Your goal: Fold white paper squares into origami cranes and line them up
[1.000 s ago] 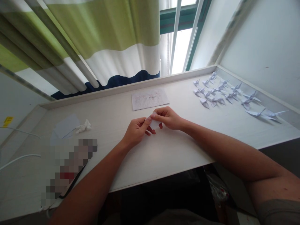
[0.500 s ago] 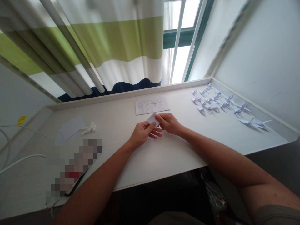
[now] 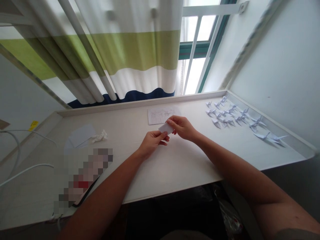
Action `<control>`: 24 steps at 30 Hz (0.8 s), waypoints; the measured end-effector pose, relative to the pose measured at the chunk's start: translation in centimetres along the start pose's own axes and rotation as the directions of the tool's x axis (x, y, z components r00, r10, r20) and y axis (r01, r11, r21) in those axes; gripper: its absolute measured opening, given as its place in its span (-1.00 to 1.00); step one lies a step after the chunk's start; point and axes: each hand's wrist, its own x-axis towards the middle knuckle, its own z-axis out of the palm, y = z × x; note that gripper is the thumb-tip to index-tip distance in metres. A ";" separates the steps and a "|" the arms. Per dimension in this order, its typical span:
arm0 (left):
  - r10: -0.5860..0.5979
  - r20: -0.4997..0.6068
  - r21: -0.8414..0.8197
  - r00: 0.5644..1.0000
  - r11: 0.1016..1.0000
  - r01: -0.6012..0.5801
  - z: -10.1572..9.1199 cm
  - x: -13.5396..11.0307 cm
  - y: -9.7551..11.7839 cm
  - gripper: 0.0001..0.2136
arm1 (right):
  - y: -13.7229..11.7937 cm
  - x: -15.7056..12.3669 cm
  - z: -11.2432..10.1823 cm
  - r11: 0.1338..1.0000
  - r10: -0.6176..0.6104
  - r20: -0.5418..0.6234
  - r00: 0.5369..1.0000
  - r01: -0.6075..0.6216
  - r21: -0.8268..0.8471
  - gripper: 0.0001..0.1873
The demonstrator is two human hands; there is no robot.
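A small folded piece of white paper (image 3: 165,128) is held up above the desk between my two hands. My left hand (image 3: 153,141) pinches its lower edge with the thumb on top and the fingers underneath. At the upper right corner, my right hand (image 3: 182,127) grips the same paper between thumb and fingers. Just behind the hands lies a printed sheet or booklet (image 3: 156,116), partly covered by my right hand. Several folded white paper cranes (image 3: 228,113) stand grouped at the back right of the desk.
Loose white paper sheets (image 3: 81,135) and a crumpled tissue (image 3: 100,136) lie on the left of the white desk (image 3: 175,170). A blurred-out flat object (image 3: 87,178) sits near my left forearm. White cables (image 3: 27,171) cross the left edge. A raised rim borders the back.
The view has tilted up slightly, so the scene sits lower and a little to the right. Both hands still hold the paper; my right hand's fingers have curled in and shifted along its upper edge.
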 end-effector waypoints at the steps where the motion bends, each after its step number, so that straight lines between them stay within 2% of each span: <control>1: -0.012 0.006 -0.006 1.000 1.000 0.012 0.0 0.0 0.0 -0.58 | 0.2 0.0 0.2 1.000 -0.016 -0.037 0.999 0.015 -0.006 -0.43; 8: -0.034 0.052 -0.046 0.998 0.998 0.036 0.5 0.1 -0.2 -0.61 | 1.1 -0.7 1.2 0.987 -0.101 -0.140 0.985 0.081 -0.141 -0.40; 13: -0.053 0.066 -0.031 0.996 0.998 0.055 0.9 -0.2 0.0 -0.52 | 0.9 -1.1 1.1 0.983 -0.134 -0.117 0.984 0.118 -0.140 -0.44; 16: 0.089 -0.032 0.034 0.995 0.995 -0.088 1.1 -0.2 0.0 -0.50 | 0.9 -1.3 1.0 0.978 -0.175 -0.082 0.981 0.163 -0.134 -0.46; 19: 0.242 -0.105 0.100 0.965 0.968 -0.232 1.1 -0.1 0.0 -0.53 | 1.0 -1.4 1.1 0.972 -0.196 -0.066 0.978 0.185 -0.144 -0.46; 24: 0.295 -0.130 0.228 0.947 0.938 -0.261 1.1 -0.2 0.0 -0.54 | 1.3 -1.6 1.5 0.988 -0.139 -0.079 0.987 0.133 -0.079 -0.41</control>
